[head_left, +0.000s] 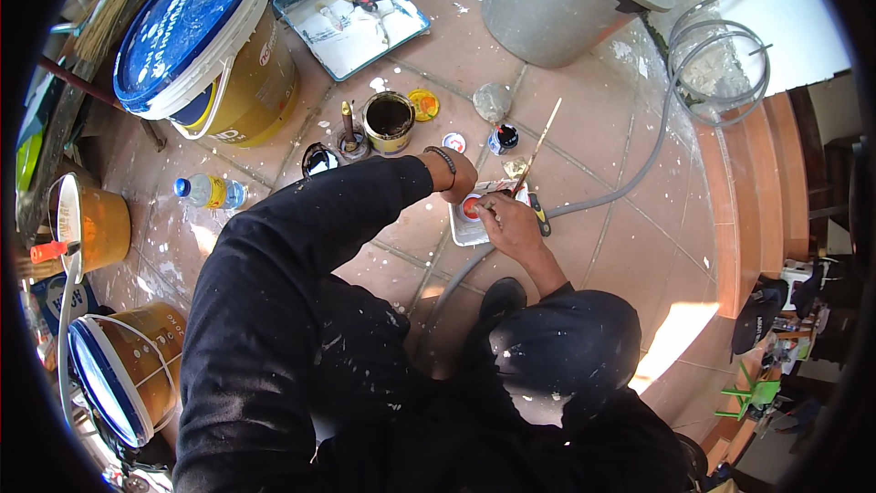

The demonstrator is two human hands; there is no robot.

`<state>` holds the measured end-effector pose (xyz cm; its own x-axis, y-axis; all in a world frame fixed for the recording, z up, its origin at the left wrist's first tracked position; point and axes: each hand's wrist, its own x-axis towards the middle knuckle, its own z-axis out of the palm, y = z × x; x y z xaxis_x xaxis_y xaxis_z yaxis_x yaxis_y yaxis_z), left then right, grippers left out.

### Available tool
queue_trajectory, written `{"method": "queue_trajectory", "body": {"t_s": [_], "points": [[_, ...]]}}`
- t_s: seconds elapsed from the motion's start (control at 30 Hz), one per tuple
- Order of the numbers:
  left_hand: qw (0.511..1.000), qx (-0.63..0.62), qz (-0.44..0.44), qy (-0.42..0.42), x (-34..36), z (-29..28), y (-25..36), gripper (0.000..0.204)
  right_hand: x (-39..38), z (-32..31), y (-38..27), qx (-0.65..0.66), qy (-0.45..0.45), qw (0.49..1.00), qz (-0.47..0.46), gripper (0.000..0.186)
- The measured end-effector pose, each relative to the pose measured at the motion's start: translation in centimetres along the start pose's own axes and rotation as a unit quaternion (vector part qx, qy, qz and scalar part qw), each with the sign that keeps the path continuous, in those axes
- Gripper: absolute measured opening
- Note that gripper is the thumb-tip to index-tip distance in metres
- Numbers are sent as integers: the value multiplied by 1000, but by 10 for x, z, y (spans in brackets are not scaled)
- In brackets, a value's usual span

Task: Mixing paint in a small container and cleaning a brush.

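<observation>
Low on the tiles in front of me, a small round container of red paint (469,207) sits in a white tray (466,236). My left hand (453,174) is closed just above it, with whatever it grips hidden. My right hand (509,224) is closed at the red container, pinching something small that I cannot make out. A long thin stick (547,123) slants up from the tray, and a yellow-and-black tool (540,217) lies beside it. Behind are an open dark tin (388,114), a yellow lid (424,104), a small blue can (504,139) and a bottle holding a brush (349,132).
A large yellow bucket (251,96), a white-smeared roller tray (319,50) and a grey bin (538,9) stand at the back. A plastic bottle (209,192) lies left, near more buckets (155,356). A grey hose (630,183) crosses the tiles toward orange steps (757,205) on the right.
</observation>
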<state>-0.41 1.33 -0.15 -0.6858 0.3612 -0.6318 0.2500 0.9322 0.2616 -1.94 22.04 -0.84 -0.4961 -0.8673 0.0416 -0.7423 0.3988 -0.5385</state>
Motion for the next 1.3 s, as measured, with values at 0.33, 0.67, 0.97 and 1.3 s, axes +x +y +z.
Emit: {"method": "queue_trajectory", "body": {"t_s": [0.33, 0.67, 0.97, 1.3], "points": [[1000, -13, -2, 5, -3, 2, -3, 28, 2, 6, -4, 19, 28, 998, 48, 20], [1000, -11, -2, -10, -6, -1, -4, 27, 6, 9, -6, -10, -32, 997, 74, 18], [1000, -7, -6, 0, -5, 1, -9, 28, 9, 14, -4, -44, 4, 998, 47, 17], [1000, -18, -18, 6, -6, 4, -11, 28, 9, 19, -7, -20, 68, 997, 7, 17]]}}
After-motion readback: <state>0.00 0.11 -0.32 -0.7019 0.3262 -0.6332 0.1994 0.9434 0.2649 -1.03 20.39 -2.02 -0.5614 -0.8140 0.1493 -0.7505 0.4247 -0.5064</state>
